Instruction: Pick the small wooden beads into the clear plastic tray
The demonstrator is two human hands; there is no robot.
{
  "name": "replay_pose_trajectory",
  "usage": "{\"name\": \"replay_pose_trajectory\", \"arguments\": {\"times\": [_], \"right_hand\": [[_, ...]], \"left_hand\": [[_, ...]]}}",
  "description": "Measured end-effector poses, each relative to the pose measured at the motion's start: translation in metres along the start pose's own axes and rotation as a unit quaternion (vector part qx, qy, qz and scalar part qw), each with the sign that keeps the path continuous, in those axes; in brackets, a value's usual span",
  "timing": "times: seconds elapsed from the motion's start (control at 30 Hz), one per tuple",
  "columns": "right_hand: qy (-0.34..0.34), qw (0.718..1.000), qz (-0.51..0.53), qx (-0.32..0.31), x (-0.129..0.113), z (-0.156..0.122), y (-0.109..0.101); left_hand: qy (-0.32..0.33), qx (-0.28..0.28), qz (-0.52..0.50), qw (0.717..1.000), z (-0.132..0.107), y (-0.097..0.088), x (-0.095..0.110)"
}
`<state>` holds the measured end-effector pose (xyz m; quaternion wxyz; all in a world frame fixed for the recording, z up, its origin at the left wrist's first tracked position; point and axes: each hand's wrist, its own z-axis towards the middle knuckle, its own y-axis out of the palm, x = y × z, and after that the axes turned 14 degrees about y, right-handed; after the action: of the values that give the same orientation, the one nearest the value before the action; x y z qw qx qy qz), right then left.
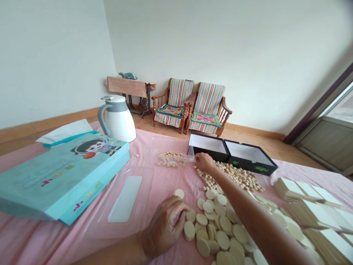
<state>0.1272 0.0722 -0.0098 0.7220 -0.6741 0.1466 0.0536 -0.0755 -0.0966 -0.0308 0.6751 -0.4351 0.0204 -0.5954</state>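
My left hand (167,222) rests on the pink cloth with its fingers curled, at the left edge of a pile of round wooden discs (223,239). What its fingers hold, if anything, is hidden. Farther out, my right hand (204,162) is closed with fingers pointing down, beside a heap of small wooden beads (239,176) and the corner of a transparent plastic box (154,143). I cannot make out what lies in its fingertips. More wooden beads (172,158) sit in that box. A single disc (179,193) lies just beyond my left hand.
Behind the beads stands a black box (249,167) with white-lined compartments. Stacked square wooden pieces (314,213) fill the right side. At left are a transparent lid (147,206), a turquoise carton (91,180) and a white jug (121,123). Two chairs (180,90) stand by the wall.
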Motion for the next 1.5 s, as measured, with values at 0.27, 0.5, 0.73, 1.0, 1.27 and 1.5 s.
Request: {"name": "replay_pose_trajectory", "arguments": {"times": [0.27,0.5,0.73,1.0,1.27,1.5], "right_hand": [[0.028,0.999,0.001,0.023,0.001,0.004,0.004],[-0.016,0.973,0.175,0.152,-0.013,0.004,-0.027],[-0.075,0.953,0.268,0.122,-0.032,-0.004,-0.037],[-0.013,0.997,0.054,0.049,0.006,-0.007,-0.013],[-0.040,0.998,-0.041,0.023,0.003,-0.020,0.014],[-0.003,0.984,0.115,0.139,0.008,-0.009,-0.012]], "left_hand": [[-0.007,-0.009,0.004,1.000,0.000,-0.003,0.000],[-0.006,-0.010,-0.003,1.000,0.001,0.000,-0.002],[-0.008,-0.011,-0.003,1.000,-0.001,-0.002,-0.001],[-0.006,-0.014,0.001,1.000,-0.002,0.001,-0.002],[-0.006,-0.013,0.008,1.000,-0.002,0.000,-0.002],[-0.007,-0.016,0.008,1.000,-0.001,0.000,-0.001]]}}
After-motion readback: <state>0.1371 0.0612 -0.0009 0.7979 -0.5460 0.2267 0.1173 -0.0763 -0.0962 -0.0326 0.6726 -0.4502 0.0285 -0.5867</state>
